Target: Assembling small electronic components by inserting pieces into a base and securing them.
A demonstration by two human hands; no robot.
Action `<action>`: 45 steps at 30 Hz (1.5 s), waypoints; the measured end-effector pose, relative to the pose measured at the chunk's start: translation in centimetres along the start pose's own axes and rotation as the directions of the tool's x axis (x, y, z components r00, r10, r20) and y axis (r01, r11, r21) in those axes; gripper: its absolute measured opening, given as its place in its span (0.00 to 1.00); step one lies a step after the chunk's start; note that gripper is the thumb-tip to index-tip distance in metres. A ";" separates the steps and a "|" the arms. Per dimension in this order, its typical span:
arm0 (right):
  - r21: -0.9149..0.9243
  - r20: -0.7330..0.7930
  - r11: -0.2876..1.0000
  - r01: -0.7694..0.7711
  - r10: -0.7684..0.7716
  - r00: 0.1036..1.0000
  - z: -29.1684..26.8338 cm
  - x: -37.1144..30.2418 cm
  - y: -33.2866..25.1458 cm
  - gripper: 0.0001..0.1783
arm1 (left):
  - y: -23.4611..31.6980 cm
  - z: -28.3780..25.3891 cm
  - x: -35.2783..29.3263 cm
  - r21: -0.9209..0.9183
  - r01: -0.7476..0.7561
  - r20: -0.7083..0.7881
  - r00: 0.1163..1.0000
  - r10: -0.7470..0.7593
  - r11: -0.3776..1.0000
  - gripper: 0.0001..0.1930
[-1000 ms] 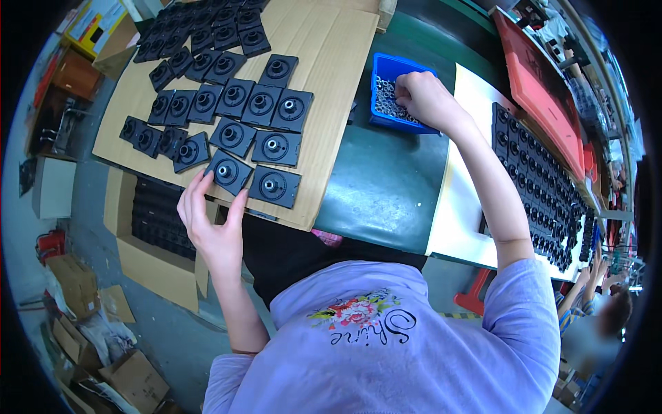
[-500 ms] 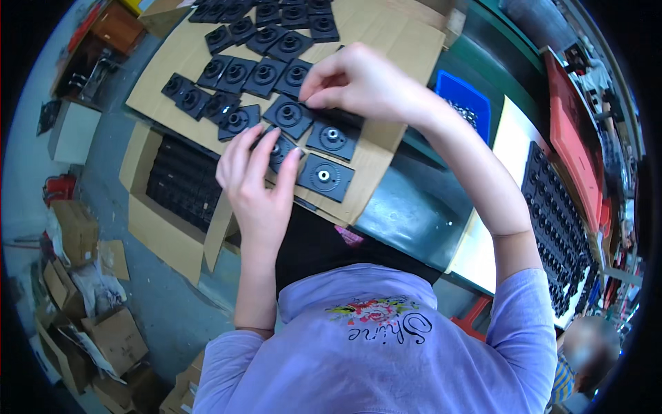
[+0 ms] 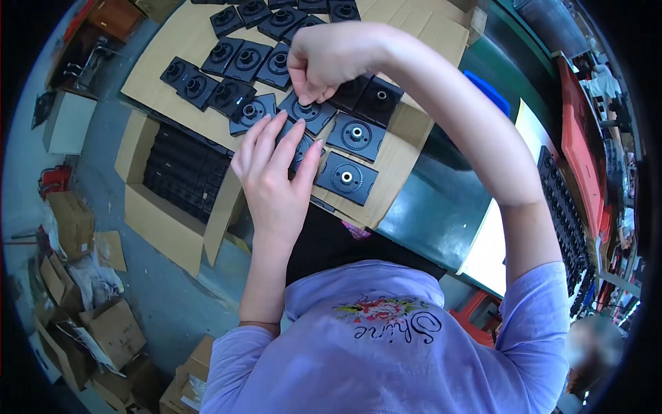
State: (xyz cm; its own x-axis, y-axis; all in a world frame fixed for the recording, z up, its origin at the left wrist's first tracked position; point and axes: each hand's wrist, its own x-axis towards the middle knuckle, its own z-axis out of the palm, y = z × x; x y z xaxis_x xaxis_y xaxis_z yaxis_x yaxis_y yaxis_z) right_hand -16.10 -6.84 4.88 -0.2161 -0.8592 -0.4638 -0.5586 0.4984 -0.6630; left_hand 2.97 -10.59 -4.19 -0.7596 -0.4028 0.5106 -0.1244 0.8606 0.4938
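Black square plates with round raised hubs lie in rows on a cardboard sheet [image 3: 417, 132]. My right hand [image 3: 329, 65] is closed in a pinch at the hub of one black plate [image 3: 318, 119]; anything small between the fingertips is hidden. My left hand [image 3: 272, 181] has its fingers spread, the tips over another black plate [image 3: 304, 146] that they partly cover. Just right of it, a near plate [image 3: 345, 179] and a farther plate [image 3: 356, 136] show pale metal centres. Another plate with a metal centre [image 3: 379, 101] lies beyond, under my right forearm.
Several black plates [image 3: 195, 87] extend to the left and back. An open carton [image 3: 162, 231] of stacked black parts stands below the table's left edge. At right are a blue bin [image 3: 488, 92], a board with black parts [image 3: 562, 207] and a red panel [image 3: 579, 138]. A person [image 3: 592, 348] is at lower right.
My right hand has moved from beside the plate's upper right corner onto its hub, still pinched. My left hand stays over its plate. The whole view has shifted slightly.
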 end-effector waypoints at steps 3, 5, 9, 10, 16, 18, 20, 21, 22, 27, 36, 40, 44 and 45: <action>0.022 0.158 0.998 -0.065 0.060 0.986 -0.6 2.5 1.1 0.07 | 0.4 0.0 0.2 -0.009 0.010 -0.002 1.000 -0.010 1.000 0.15; 0.025 0.269 0.997 -0.072 0.063 0.961 -0.6 3.8 1.8 0.13 | 0.4 0.1 0.3 -0.008 0.007 -0.001 1.000 -0.007 1.000 0.15; -0.093 0.056 0.989 -0.111 0.116 0.992 0.1 1.0 -1.3 0.08 | -0.1 0.0 0.0 0.005 -0.009 -0.017 1.000 0.009 1.000 0.16; -0.118 -0.001 0.987 -0.112 0.113 0.994 0.2 0.7 -1.4 0.06 | 0.0 0.0 0.0 0.003 -0.005 -0.017 1.000 0.005 1.000 0.15; -0.290 -0.243 0.954 0.079 -0.154 0.958 -0.2 -2.3 1.2 0.15 | 0.4 -0.2 0.2 0.023 -0.015 -0.005 1.000 0.016 1.000 0.15; -0.170 -0.410 0.981 0.089 -0.153 0.899 -1.1 -6.2 2.8 0.18 | 0.2 -0.5 0.0 0.050 -0.009 0.004 1.000 0.008 0.999 0.14; -0.319 -0.683 0.941 -0.111 -0.147 0.715 -2.0 -10.9 6.1 0.16 | 0.5 -0.8 0.0 0.068 -0.013 0.002 1.000 0.013 0.998 0.14; -0.348 -0.776 0.903 -0.251 -0.127 0.617 -2.4 -13.4 8.4 0.14 | 0.9 -0.8 0.2 0.071 -0.033 0.006 0.999 0.033 0.997 0.14; -0.298 -0.797 0.876 -0.379 -0.010 0.604 -2.5 -15.3 10.2 0.14 | 1.1 -0.8 0.5 0.067 -0.041 0.005 0.999 0.041 0.997 0.14; -0.205 -0.722 0.896 -0.394 0.133 0.679 2.1 -16.8 15.8 0.16 | 2.1 -0.5 2.0 0.059 -0.097 -0.024 0.995 0.098 0.994 0.14; -0.240 -0.744 0.946 -0.216 -0.037 0.667 3.9 -16.3 17.8 0.08 | 4.1 1.6 4.2 0.069 -0.216 0.137 0.969 0.205 0.974 0.21; -0.279 -0.780 0.932 -0.230 -0.081 0.620 3.5 -16.7 17.3 0.05 | 4.0 1.4 4.2 0.085 -0.179 0.189 0.969 0.160 0.980 0.22; -0.005 -0.850 1.000 -0.018 0.005 0.527 1.5 -16.7 14.3 0.07 | 4.0 1.2 4.1 0.081 -0.206 0.213 0.959 0.185 0.975 0.20; -0.027 -0.826 0.999 0.030 -0.039 0.562 1.1 -15.9 13.0 0.07 | 4.0 1.1 4.1 0.077 -0.198 0.208 0.962 0.179 0.977 0.20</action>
State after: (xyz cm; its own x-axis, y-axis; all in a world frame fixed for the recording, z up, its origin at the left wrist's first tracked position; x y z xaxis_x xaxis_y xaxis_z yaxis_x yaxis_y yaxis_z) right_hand -19.07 13.37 3.00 -0.7610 -0.5984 0.2505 -0.5861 0.4687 -0.6609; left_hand -1.40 -8.49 -0.92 -0.8856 -0.1686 0.4327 -0.0201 0.9448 0.3270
